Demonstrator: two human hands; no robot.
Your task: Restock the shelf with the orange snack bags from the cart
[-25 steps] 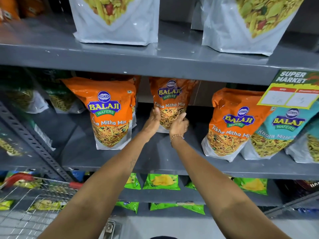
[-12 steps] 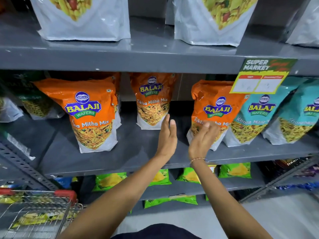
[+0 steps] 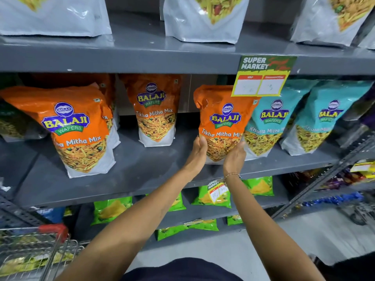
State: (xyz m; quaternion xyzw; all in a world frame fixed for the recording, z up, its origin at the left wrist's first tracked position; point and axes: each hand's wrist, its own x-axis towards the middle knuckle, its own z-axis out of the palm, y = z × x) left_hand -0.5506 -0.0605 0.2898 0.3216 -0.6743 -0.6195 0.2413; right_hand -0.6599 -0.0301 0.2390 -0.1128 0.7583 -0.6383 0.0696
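Three orange snack bags stand on the grey middle shelf (image 3: 142, 171). The right orange bag (image 3: 223, 120) leans against a teal bag; my left hand (image 3: 197, 151) grips its lower left edge and my right hand (image 3: 235, 157) grips its lower right edge. The middle orange bag (image 3: 155, 110) stands upright further back. A larger-looking orange bag (image 3: 75, 126) stands at the front left, with another orange bag partly hidden behind it. The wire cart (image 3: 30, 254) with a red handle is at the lower left; yellowish packets show inside it.
Two teal bags (image 3: 269, 120) stand right of the held bag. A price card (image 3: 261, 78) hangs from the upper shelf edge (image 3: 142, 61), over the bag's top right. White bags sit above, green packets (image 3: 111, 209) below. A slotted upright (image 3: 324, 177) runs at the right.
Both hands left the middle orange bag, moved right with fingers apart, and now clasp the bottom of the right orange bag. The view has shifted to the right.
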